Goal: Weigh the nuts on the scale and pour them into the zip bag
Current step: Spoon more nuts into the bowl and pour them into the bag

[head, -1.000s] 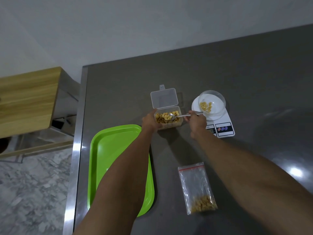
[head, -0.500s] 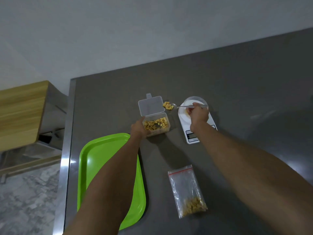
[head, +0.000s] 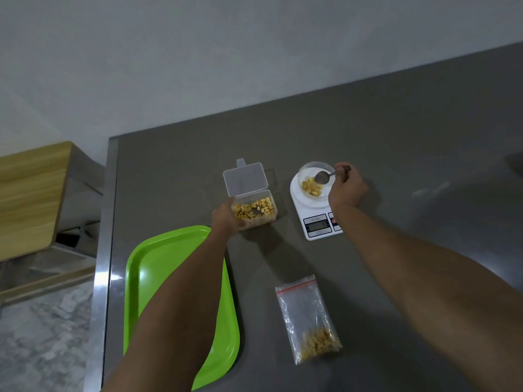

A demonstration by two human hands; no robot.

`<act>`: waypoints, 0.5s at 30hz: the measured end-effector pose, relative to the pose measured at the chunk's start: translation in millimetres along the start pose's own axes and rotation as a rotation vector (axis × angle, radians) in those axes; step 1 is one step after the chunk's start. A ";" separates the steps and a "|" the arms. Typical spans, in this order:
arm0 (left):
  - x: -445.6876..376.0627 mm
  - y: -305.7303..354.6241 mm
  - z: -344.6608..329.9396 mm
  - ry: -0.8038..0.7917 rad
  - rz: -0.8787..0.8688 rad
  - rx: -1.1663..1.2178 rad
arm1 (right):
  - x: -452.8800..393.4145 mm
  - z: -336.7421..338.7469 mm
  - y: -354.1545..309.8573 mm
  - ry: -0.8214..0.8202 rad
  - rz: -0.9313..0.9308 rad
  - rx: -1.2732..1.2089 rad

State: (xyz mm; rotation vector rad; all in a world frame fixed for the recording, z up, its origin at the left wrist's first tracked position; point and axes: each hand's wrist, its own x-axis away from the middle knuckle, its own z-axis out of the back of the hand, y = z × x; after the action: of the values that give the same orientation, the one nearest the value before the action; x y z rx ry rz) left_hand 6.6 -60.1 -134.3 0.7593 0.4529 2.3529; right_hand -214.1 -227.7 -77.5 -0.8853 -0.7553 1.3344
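From the head view, the white scale sits on the grey counter with a clear bowl on its platform holding a small heap of nuts. The right hand pinches a spoon by its handle, the spoon's bowl hanging over that heap and looking empty. Left of the scale, the left hand grips the side of an open plastic box with plenty of nuts left in it. Nearer the person than the scale lies a zip bag, some nuts already at its bottom. Farther left is a green tray. I'd say weighing is under way; the pour into the bag is not yet done. The display is too blurred to read.
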 end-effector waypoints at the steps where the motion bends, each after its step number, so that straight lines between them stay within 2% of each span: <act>1: -0.1 -0.3 0.0 0.000 0.001 0.009 | -1.6 0.0 -1.9 0.007 0.040 0.000; 4: 0.4 -0.1 -1.1 0.001 0.012 0.058 | -5.7 3.6 -15.5 0.034 0.076 -0.050; 9: 2.0 -1.7 -0.9 0.013 -0.010 0.084 | -8.0 -12.3 -34.8 0.037 -0.037 -0.251; 12: 2.2 -2.0 -0.2 0.004 -0.015 0.078 | 10.3 -28.7 -42.5 -0.046 -0.084 -0.313; 15: 2.1 -2.7 0.0 0.022 -0.036 0.058 | 39.4 -48.0 -39.9 -0.247 -0.156 -0.314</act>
State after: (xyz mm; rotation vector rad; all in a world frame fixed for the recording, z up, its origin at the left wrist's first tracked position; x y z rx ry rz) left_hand 6.4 -56.7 -134.7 0.7467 0.5422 2.3259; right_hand -149.1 -194.4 -67.1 -0.8940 -1.2264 1.2171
